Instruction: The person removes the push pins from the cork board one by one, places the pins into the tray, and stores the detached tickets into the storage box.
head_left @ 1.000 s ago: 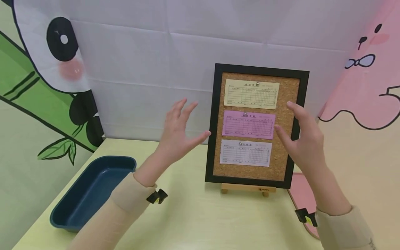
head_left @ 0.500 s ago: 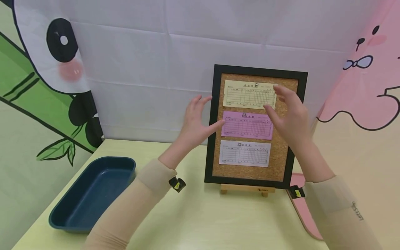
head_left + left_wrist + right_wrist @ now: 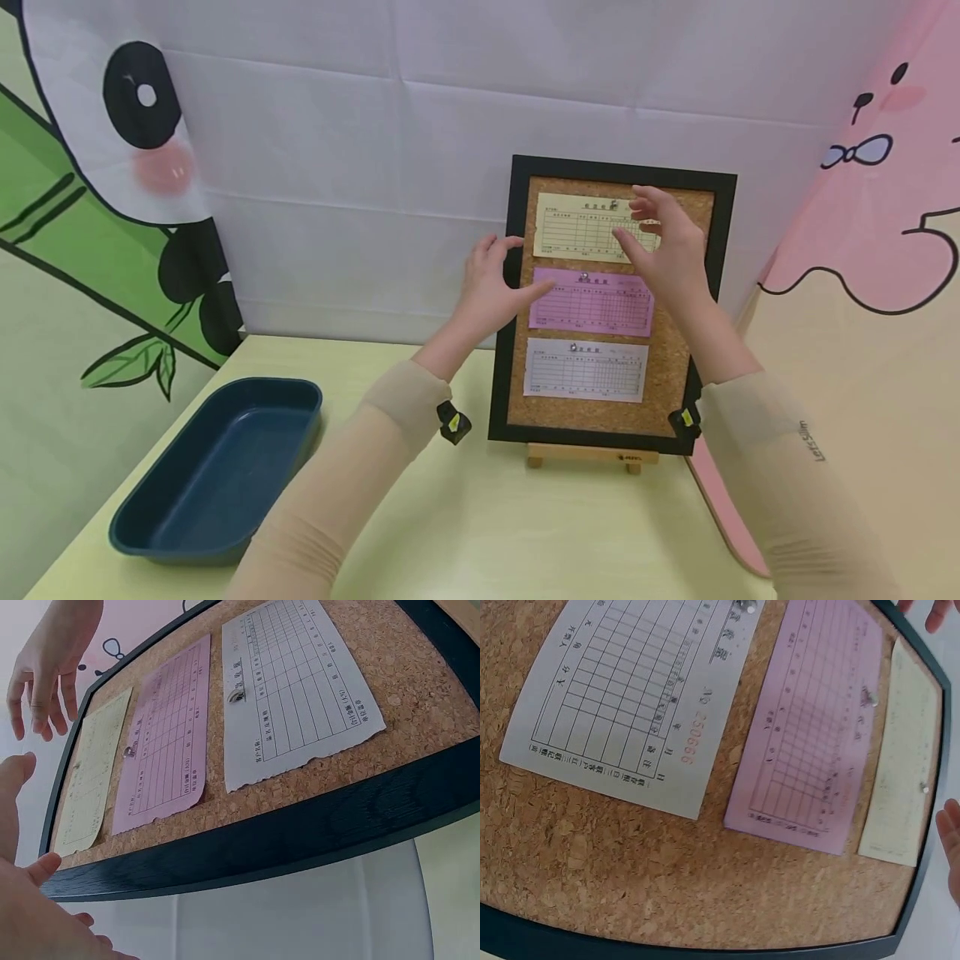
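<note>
Right hand [image 3: 675,254] and left hand [image 3: 489,287] spread at the corkboard [image 3: 667,400]

The right hand, thumb and fingers apart, is before the yellow slip [image 3: 570,227], high on the corkboard; whether they touch cannot be told. The left hand, also wide, is at the corkboard's left edge. Lower on it hang a pink slip [image 3: 588,308] and white slip [image 3: 585,373]. A blue tray [image 3: 217,467] sits well left of it.

Yellow slip [image 3: 567,229], pink slip [image 3: 592,306] and white slip [image 3: 585,372], all grid-printed; speckled brown cork [image 3: 670,367]; black frame [image 3: 585,438]; dark blue tray [image 3: 217,467]

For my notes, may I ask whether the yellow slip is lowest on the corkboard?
No, the head view shows the yellow slip topmost on the corkboard, above the pink slip and white slip.
</note>
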